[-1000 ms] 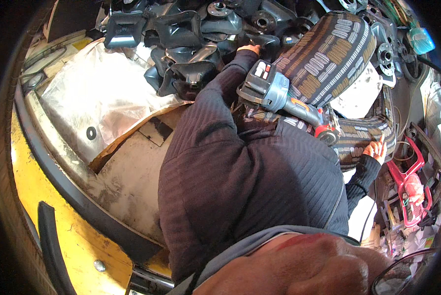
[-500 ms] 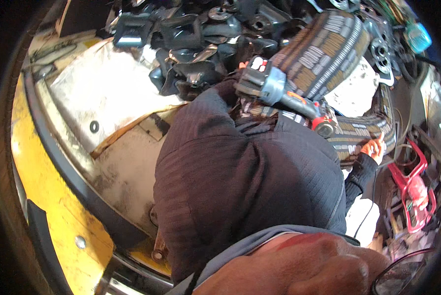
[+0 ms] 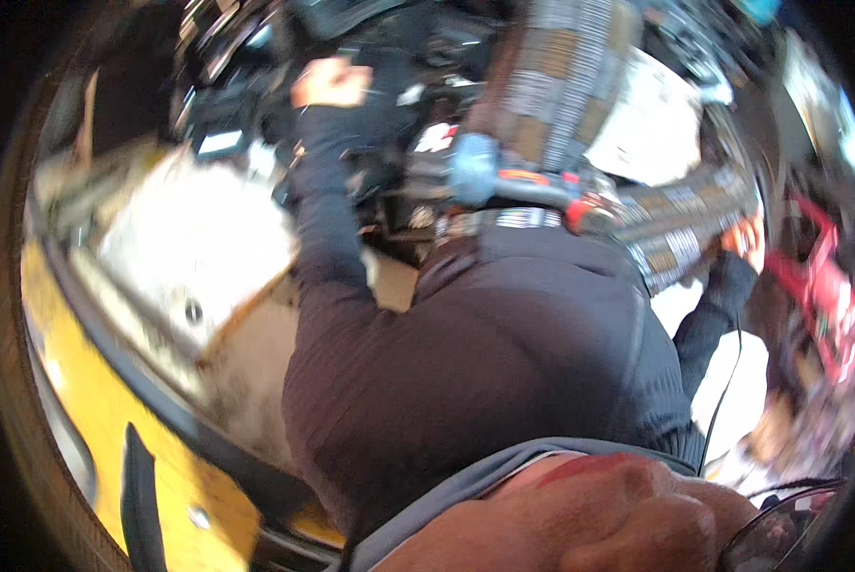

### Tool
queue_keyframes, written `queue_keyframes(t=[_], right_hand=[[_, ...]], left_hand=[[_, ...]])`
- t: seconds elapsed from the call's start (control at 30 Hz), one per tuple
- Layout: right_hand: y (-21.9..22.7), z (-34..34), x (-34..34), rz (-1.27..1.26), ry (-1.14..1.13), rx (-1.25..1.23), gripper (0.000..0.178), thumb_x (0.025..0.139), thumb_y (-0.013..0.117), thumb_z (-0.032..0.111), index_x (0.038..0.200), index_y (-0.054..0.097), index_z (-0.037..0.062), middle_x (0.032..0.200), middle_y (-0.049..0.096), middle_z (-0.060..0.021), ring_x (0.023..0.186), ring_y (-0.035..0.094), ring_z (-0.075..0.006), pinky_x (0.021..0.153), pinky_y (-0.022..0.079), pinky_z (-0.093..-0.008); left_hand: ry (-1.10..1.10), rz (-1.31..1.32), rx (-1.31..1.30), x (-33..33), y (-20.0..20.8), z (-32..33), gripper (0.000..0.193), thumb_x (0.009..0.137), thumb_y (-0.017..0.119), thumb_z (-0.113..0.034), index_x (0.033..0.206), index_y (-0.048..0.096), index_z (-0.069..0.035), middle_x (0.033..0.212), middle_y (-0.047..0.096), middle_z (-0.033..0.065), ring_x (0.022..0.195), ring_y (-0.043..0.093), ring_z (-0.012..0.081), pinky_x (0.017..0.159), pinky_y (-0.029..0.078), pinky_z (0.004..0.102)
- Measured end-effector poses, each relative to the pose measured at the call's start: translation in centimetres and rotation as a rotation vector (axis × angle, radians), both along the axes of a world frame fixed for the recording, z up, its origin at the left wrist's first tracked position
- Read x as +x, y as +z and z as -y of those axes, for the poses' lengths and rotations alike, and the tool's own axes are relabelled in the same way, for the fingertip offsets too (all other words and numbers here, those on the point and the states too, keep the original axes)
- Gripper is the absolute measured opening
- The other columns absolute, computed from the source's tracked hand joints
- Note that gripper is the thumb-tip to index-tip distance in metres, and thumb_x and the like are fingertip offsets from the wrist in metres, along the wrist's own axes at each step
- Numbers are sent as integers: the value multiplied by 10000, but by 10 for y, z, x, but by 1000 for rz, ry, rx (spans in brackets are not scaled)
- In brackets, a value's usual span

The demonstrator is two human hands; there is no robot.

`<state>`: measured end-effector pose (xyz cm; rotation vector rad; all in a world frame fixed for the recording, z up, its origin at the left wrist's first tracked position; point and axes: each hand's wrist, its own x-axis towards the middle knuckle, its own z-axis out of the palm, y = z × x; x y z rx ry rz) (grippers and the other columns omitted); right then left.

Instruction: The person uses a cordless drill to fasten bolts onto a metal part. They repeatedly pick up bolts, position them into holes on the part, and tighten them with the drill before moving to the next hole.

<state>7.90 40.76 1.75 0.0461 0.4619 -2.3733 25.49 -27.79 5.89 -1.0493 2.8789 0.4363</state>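
Observation:
My left hand [image 3: 332, 84] reaches out over a heap of black molded parts [image 3: 389, 133]. Motion smears its fingers, and anything in them cannot be made out. On my right thigh, near the knee, rests my right hand [image 3: 744, 240], with its fingers apart and nothing visible in them. A grey and black cordless power tool [image 3: 532, 187] with red accents lies across my lap on the patterned trousers [image 3: 671, 205]. Neither hand touches it.
A white sack [image 3: 189, 253] bearing a small black ring [image 3: 194, 312] lies to the left. Beyond it runs a yellow panel [image 3: 175, 477] with a dark edge. Pink-red frame-shaped parts [image 3: 828, 296] lie at the right. More white material [image 3: 651, 114] shows between my legs.
My left hand has come out from behind the power tool and swung left and forward over the black parts. My right hand stays at the right leg. The whole view has shifted somewhat.

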Motion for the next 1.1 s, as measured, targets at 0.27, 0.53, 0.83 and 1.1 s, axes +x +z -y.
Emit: queue_keyframes(t=[0.27, 0.53, 0.83, 1.1], right_hand=[[-67, -154, 24, 304, -974, 1029, 326, 873, 436, 176, 1188, 493, 115, 477, 229, 0, 381, 282, -145, 426, 296, -330], [-140, -137, 29, 408, 15, 2484, 449, 707, 604, 460, 1033, 646, 154, 972, 651, -72, 896, 620, -216, 797, 468, -304], [-163, -96, -39, -2, 4, 2313, 649, 619, 695, 505, 1170, 566, 190, 1146, 578, -103, 1051, 553, -282, 909, 420, -396], [-194, -131, -51, -175, 490, 2252, 751, 580, 701, 592, 1166, 551, 148, 1186, 558, -80, 1074, 541, -247, 900, 425, -385]], left_hand=[[-1119, -915, 53, -195, 163, -158, 293, 710, 631, 8, 1000, 612, -29, 722, 604, 130, 592, 564, 212, 589, 471, 305], [-1425, 49, -149, -223, -5, -384, 531, 764, 511, -165, 1279, 384, -187, 807, 586, 140, 653, 611, 321, 596, 488, 432], [-1493, 346, 111, -189, -67, -378, 617, 790, 587, -346, 1322, 327, -169, 850, 587, 143, 734, 609, 316, 636, 490, 420], [-993, 129, 533, -194, -31, -306, 392, 784, 632, -259, 1149, 568, -132, 729, 620, 97, 595, 590, 171, 595, 479, 288]])
